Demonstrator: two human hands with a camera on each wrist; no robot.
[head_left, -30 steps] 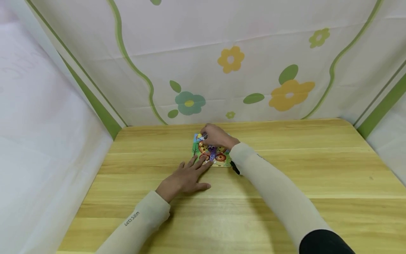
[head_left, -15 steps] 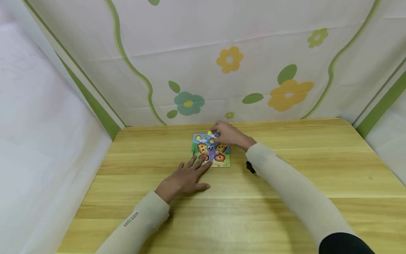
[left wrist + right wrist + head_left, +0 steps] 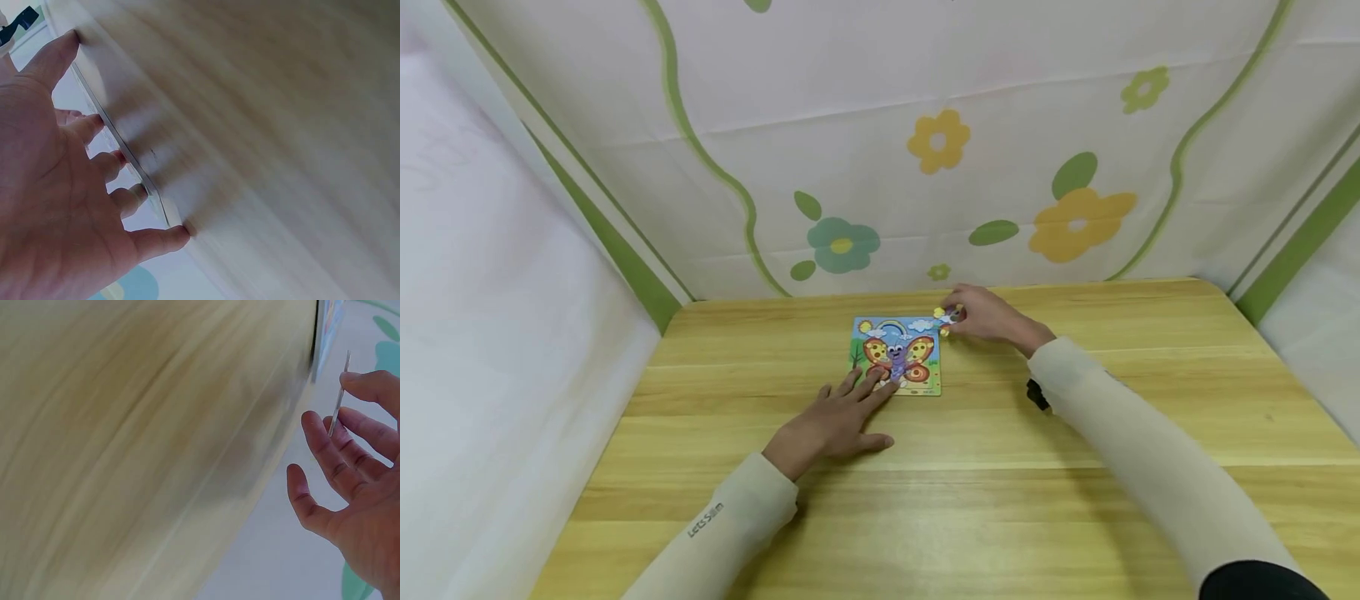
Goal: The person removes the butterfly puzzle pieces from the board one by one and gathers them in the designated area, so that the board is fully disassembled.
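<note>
Butterfly puzzle (image 3: pixel 897 354) lies near the desk (image 3: pixel 970 500)'s far edge, left grip (image 3: pixel 833 422) touching it, fingers straight; right grip (image 3: pixel 992 317) pinches a piece (image 3: pixel 945 320) beside its far-right corner: likely carrying, next needing a steady pinch.

Soft shadows, blurry wrist views.

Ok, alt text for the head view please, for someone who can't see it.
A person's right hand holds a small colourful piece by the upper right corner of a butterfly picture board on a wooden table. The left hand lies spread over the board's lower left part. A white floral backdrop rises behind.
</note>
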